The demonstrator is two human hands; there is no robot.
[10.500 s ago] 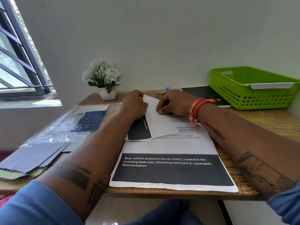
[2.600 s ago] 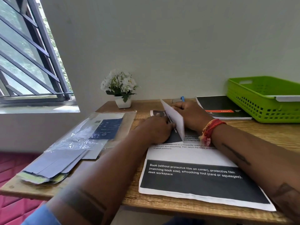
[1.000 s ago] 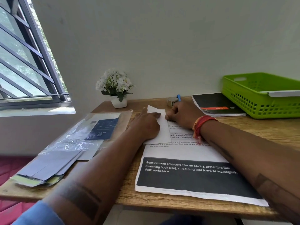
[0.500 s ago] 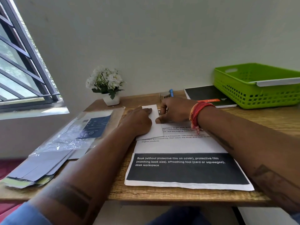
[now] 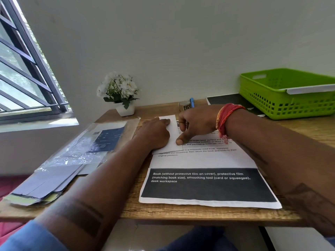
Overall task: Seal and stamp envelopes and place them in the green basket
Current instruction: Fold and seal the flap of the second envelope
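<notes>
A folded white paper (image 5: 173,134) lies on a printed sheet (image 5: 208,185) in the middle of the wooden desk (image 5: 181,212). My left hand (image 5: 155,134) rests flat on the paper's left part, index finger stretched forward. My right hand (image 5: 197,122) sits just to its right, fingers curled, thumb tip pressing on the paper's right edge. The green basket (image 5: 272,104) stands at the back right, with a white envelope (image 5: 311,88) lying across its rim.
A pile of grey envelopes (image 5: 45,185) and a clear plastic sleeve (image 5: 94,142) lie at the left. A white flower pot (image 5: 125,109), a small roll (image 5: 184,105), a blue pen (image 5: 192,102) and a black notebook (image 5: 232,100) line the back edge.
The raised flap of paper has been folded down flat. My left hand now lies on it, and my right thumb has slid toward me along its right edge.
</notes>
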